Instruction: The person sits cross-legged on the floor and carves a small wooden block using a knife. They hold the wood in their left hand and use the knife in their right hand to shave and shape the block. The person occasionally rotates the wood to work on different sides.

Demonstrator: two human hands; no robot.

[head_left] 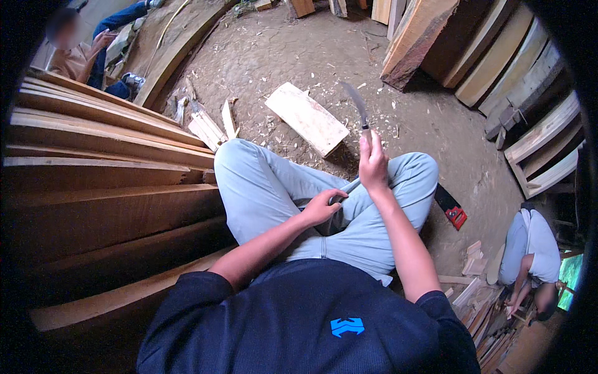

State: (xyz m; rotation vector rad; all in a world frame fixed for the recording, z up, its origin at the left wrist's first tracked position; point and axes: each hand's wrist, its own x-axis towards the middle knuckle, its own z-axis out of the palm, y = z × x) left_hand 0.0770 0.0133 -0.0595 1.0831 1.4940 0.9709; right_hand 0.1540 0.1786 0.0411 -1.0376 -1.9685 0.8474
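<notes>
My right hand is raised above my right knee and grips the handle of a curved-bladed knife, its blade pointing up and away from me. My left hand rests between my crossed legs, closed around a thin stick that runs toward my right hand. I sit cross-legged in light blue trousers on a dirt floor strewn with wood chips.
Long planks are stacked at my left. A pale board lies on the dirt ahead. Thick slabs lean at the upper right. A red-and-black tool lies by my right knee. One person sits far left, another crouches lower right.
</notes>
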